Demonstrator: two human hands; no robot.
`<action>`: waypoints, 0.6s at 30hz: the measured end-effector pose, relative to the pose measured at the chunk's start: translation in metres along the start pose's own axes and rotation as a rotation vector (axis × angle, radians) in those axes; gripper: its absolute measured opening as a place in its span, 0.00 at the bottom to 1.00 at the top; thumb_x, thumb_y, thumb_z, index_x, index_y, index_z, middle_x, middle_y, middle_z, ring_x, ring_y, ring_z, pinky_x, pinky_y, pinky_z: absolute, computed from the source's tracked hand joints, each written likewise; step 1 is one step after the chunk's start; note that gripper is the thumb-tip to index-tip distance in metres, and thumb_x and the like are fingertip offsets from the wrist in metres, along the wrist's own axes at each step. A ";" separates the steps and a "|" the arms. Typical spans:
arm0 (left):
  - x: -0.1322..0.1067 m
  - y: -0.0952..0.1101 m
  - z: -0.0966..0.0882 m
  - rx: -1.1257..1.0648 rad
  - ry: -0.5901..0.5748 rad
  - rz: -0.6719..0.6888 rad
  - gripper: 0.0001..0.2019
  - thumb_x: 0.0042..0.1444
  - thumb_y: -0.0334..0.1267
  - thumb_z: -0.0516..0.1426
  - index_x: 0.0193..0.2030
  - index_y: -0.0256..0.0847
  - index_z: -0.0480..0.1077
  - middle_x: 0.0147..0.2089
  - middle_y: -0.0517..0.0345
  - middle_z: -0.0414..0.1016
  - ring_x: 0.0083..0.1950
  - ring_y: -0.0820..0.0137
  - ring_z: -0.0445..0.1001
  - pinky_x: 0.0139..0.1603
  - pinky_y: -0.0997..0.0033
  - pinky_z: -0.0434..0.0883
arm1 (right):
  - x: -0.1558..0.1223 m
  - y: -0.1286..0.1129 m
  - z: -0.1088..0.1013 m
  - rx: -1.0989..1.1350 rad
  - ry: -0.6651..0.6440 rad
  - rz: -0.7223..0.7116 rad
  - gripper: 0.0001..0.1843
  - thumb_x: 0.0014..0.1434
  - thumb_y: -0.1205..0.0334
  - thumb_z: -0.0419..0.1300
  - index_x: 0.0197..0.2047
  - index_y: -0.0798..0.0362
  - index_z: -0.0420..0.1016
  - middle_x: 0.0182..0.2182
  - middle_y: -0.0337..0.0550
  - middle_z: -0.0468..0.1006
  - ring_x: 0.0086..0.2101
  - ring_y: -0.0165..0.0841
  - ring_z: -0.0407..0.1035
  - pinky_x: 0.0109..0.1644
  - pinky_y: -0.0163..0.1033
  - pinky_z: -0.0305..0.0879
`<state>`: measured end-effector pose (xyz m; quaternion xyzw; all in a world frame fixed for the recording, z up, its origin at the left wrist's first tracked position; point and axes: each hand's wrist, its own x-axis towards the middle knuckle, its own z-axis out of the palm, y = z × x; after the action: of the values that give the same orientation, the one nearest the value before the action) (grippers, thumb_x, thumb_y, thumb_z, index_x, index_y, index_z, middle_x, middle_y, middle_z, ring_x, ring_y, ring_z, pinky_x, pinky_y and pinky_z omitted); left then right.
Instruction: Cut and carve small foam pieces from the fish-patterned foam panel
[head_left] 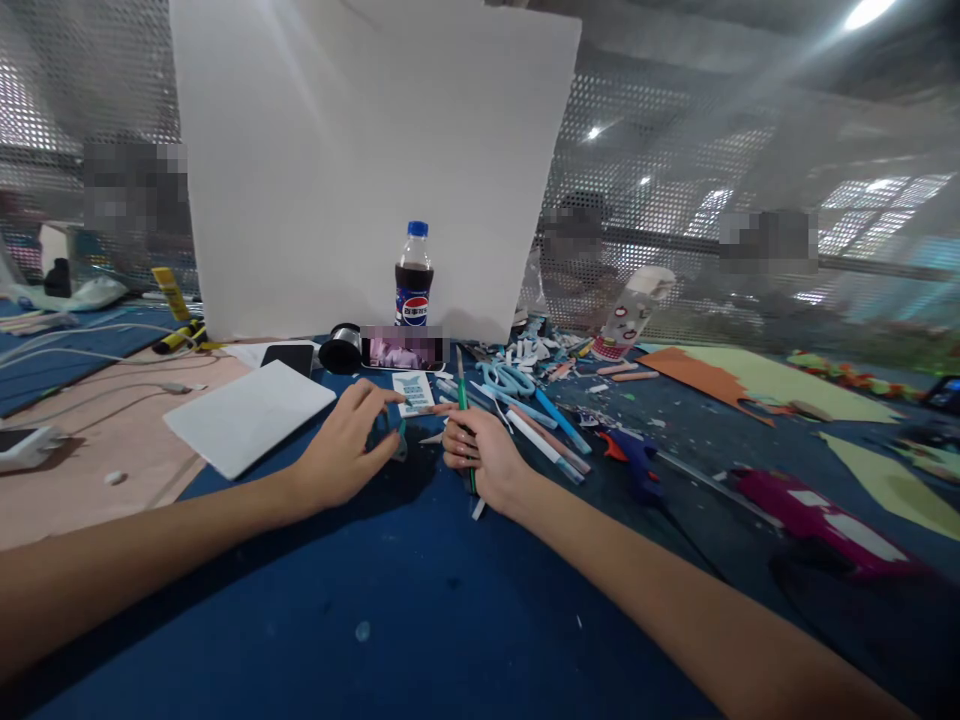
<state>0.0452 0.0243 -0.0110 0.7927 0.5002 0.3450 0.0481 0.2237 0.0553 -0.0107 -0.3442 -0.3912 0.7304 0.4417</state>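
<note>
My left hand (349, 445) rests on the blue table cover (420, 620), fingers curled over a small teal object (400, 437) and reaching toward a small printed card (413, 391). My right hand (480, 452) is closed round a green pencil-like tool (463, 400) that points away from me, its forefinger stretched toward the card. Both hands sit close together at the table's middle.
A white foam sheet (250, 414) lies left of my left hand. A Pepsi bottle (413, 277) stands before a tall white board (360, 170). Pens and scissors (517, 385), a blue glue gun (637, 460), a magenta toy car (817, 520) and coloured paper (757, 385) lie to the right.
</note>
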 end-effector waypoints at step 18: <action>0.005 -0.014 0.011 -0.099 -0.240 -0.095 0.21 0.49 0.45 0.57 0.45 0.38 0.58 0.43 0.53 0.61 0.41 0.64 0.63 0.41 0.62 0.65 | 0.006 0.002 -0.009 0.113 -0.146 0.035 0.03 0.51 0.67 0.54 0.27 0.56 0.63 0.13 0.28 0.52 0.14 0.20 0.40 0.16 0.27 0.37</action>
<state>0.0423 0.0384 -0.0233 0.8003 0.5104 0.2691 0.1630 0.2280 0.0626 -0.0173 -0.2715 -0.3743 0.7821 0.4177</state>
